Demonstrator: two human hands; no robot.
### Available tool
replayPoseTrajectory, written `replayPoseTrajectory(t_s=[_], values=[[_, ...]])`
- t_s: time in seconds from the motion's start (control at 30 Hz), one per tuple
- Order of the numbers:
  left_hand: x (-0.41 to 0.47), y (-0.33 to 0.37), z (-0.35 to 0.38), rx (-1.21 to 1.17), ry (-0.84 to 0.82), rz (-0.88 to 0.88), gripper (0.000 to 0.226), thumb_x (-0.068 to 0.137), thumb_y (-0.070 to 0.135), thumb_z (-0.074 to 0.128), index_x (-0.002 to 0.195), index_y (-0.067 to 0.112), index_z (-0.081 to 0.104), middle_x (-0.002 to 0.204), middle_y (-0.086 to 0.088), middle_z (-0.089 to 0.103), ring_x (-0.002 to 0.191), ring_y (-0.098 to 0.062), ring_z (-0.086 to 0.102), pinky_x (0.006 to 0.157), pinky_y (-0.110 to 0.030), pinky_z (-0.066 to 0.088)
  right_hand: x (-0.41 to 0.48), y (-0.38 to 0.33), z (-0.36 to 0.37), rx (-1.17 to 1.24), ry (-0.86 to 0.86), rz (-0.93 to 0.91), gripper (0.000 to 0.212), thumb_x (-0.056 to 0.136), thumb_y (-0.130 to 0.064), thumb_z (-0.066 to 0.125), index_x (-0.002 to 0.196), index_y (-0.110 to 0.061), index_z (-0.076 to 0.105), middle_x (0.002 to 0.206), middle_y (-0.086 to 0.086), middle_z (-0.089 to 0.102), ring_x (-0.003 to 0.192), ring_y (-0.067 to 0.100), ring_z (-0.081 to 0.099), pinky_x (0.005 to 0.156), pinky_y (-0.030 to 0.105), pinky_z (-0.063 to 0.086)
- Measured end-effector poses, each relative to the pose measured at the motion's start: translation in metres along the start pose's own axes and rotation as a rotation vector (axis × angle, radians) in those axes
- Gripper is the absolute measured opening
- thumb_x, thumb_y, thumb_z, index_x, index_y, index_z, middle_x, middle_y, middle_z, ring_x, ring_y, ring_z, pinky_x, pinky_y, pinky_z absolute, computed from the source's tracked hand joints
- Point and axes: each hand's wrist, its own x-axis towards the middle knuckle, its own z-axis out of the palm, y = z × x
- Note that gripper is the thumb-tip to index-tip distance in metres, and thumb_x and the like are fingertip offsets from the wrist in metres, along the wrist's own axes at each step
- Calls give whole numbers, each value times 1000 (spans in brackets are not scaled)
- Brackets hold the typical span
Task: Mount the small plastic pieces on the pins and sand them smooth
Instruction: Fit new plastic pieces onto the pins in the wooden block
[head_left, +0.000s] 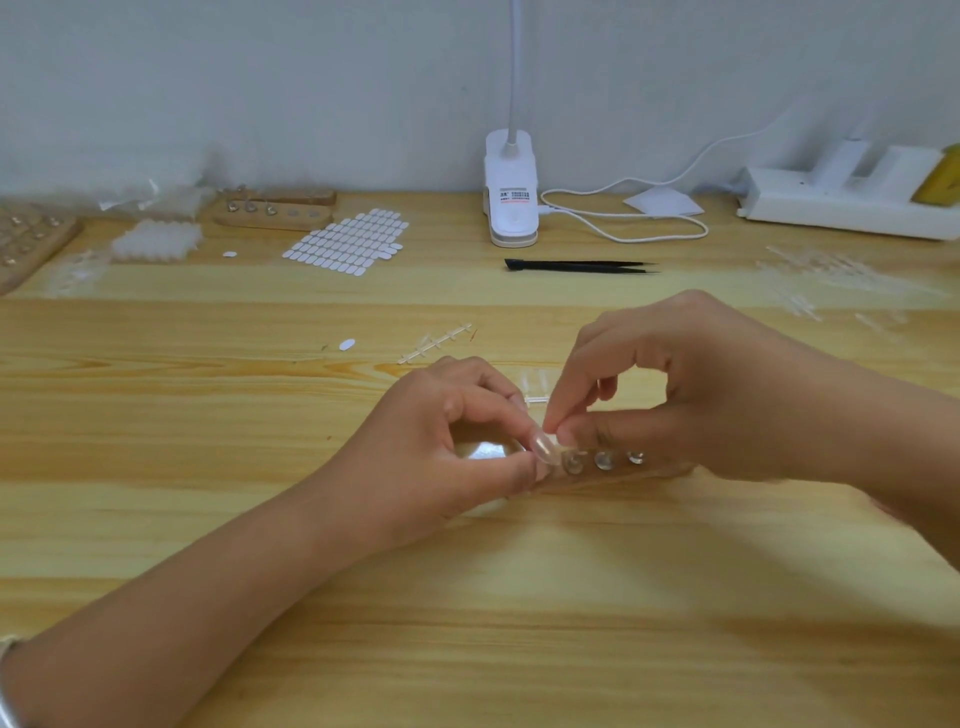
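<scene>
Mounting step was in hand; sanding looked not yet begun. The left hand (457, 441) had thumb and forefinger closed on the small plastic piece (546, 450), a clear curved tip, with the other fingers curled under. The right hand (701, 395) pinched the same piece at its right edge, forefinger tip meeting thumb, the remaining fingers arched above. Its thumb lay along the wooden holder (623, 475). The piece sat at the holder's left end, at the middle of the table (467, 623). Fingers hid whether it touched a pin. Three bare pins (604, 460) showed just right of it. Next move, as a judgement: press the piece down squarely until seated, let go, then fetch another for the adjacent pin. Could not spot a sanding tool near the hands. Black tweezers (576, 266) and a sticker sheet (348, 241) lay well apart at the back.
</scene>
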Motion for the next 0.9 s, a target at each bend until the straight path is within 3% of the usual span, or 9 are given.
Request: replayPoseTrajectory(t_s=[0.2,0.37,0.5,0.6,0.7,0.8,0.9], values=[[1,0,0,4,4,13,15,73,13,84,76,25,76,87,7,64,89,-11,60,77,-13,42,-2,-5,5,-82,-6,-1,3,78,-30,81,80,-32,79,74,-20,64,87,7,57,73,17,42],[0,-4,1,-4,-5,12,10,74,11,84,78,18,78,89,3,65,98,-17,63,82,-21,49,-1,-12,7,-232,-17,-23,15,80,-42,74,87,-31,80,82,-18,65,93,6,52,81,32,47],[-1,-6,5,163,68,83,9,75,24,81,81,29,75,93,11,62,99,-14,58,91,-29,42,1,-8,-8,-184,5,-35,24,82,-50,66,86,-31,80,87,-18,68,93,6,58,78,18,43],[-4,-6,9,401,94,170,25,77,35,69,101,29,71,113,16,57,112,-7,50,101,-33,34,3,18,-22,-81,215,123,16,85,-41,68,86,-28,78,89,-15,70,91,3,62,71,10,40],[-5,-5,11,571,13,157,57,79,53,52,129,26,59,132,15,49,126,-4,39,106,-24,24,7,41,-18,-102,127,267,4,86,-27,75,88,-26,78,87,-13,71,87,3,62,80,24,47],[-4,-4,13,608,-39,147,64,81,56,46,136,22,55,133,14,50,127,-4,37,108,-19,20,8,45,-8,-42,79,324,13,78,-30,84,90,-28,79,83,-12,70,81,4,62,81,29,49],[-4,-5,13,586,-43,143,63,83,55,47,135,21,56,132,14,49,125,-4,38,108,-22,27,11,44,-1,-7,106,306,22,76,-32,86,97,-31,78,86,-12,69,82,2,59,81,27,50]])
